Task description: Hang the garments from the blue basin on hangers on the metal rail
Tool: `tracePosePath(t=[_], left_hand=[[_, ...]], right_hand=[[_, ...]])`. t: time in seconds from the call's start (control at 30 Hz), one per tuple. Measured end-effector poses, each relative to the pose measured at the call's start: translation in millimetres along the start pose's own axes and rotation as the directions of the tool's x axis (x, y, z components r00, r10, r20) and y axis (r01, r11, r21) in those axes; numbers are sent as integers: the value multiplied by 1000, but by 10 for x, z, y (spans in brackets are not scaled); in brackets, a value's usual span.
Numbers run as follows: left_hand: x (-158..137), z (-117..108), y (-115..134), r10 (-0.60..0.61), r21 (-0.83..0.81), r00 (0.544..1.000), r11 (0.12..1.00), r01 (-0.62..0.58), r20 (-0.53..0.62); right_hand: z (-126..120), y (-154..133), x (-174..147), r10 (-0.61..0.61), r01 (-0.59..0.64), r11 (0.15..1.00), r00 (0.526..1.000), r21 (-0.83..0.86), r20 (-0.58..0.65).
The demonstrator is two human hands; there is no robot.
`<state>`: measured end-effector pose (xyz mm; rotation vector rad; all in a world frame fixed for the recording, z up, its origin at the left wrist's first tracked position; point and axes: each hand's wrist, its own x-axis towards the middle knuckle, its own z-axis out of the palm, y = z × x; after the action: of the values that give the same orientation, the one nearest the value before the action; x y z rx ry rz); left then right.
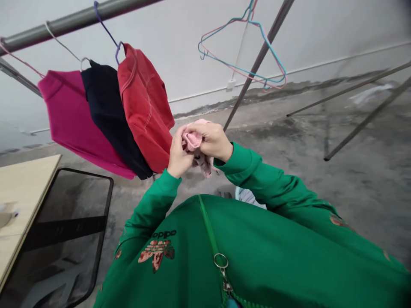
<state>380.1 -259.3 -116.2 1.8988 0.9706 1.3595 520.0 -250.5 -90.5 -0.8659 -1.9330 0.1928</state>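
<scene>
Both my hands are closed on a bunched pink garment (194, 140) in front of my chest; its exact kind is hidden by the folds. My left hand (180, 155) grips its left side, and my right hand (215, 140) grips the right. A lighter, dark-marked part of the cloth dangles below my fingers. Just left of my hands hangs a red garment (144, 102) on a purple hanger (107, 28). Beside it hang a dark navy garment (107, 107) and a magenta garment (73, 115).
A metal rail (73, 23) crosses the upper left. Blue and pink hangers (272, 80) hang at upper right near a slanted pole (257, 64). At lower left stand a wooden table (28, 171) and a black-framed chair (111, 188). Below my right arm, a basin (237, 193) holds grey cloth.
</scene>
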Motion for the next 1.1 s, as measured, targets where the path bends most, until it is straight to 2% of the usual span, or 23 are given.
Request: tracePosePath(t=[0.1,0.2,0.27,0.3,0.4,0.47,0.57,0.63,0.7,0.77,0.83,0.87,0.93,0.97,1.03,1.1], left_hand=[[197,-128,-103,-154,-261,988,954,147,-8],[387,-332,-53,-360,-476,932,814,331,33],[482,-439,43,-441,-540,895,739,404,67],[514,-473,99,-463,-555,883,716,424,78],[553,-505,260,-486,-571,870,692,442,85],[546,-497,332,-484,-567,872,698,437,77],[525,-506,368,-492,-568,870,710,417,24],[516,-543,361,-496,-564,867,728,391,-38],[507,-594,351,-480,-546,870,760,351,-109],[484,-634,351,-439,-517,876,807,286,-199],[422,-627,363,-378,-470,879,857,213,-291],[370,-596,370,-346,-435,881,881,187,-323],[210,-465,369,-287,-336,900,926,173,-327],[103,-369,353,-265,-273,919,944,186,-292],[-146,-142,282,-240,-132,955,967,219,-176],[-400,73,172,-226,-22,972,974,225,-66]], right_hand=[[-146,96,44,-9,4,998,996,63,86],[-277,329,26,44,-62,980,994,188,98],[-301,520,-72,126,-167,947,979,274,162],[-283,600,-150,175,-241,921,957,306,230],[-107,691,-451,251,-437,830,848,347,467],[72,620,-646,252,-480,795,818,370,517],[312,421,-840,334,-489,788,850,374,408],[406,295,-904,364,-469,824,868,318,338],[439,191,-932,352,-414,882,896,225,270],[426,99,-928,359,-379,913,922,149,144],[386,14,-883,380,-389,905,921,174,81],[365,-24,-841,387,-403,883,915,240,113],[329,-80,-726,396,-463,775,886,430,240],[318,-95,-660,410,-515,677,857,525,311],[307,-94,-537,482,-623,414,768,663,421],[299,-59,-461,557,-670,155,666,726,496]])
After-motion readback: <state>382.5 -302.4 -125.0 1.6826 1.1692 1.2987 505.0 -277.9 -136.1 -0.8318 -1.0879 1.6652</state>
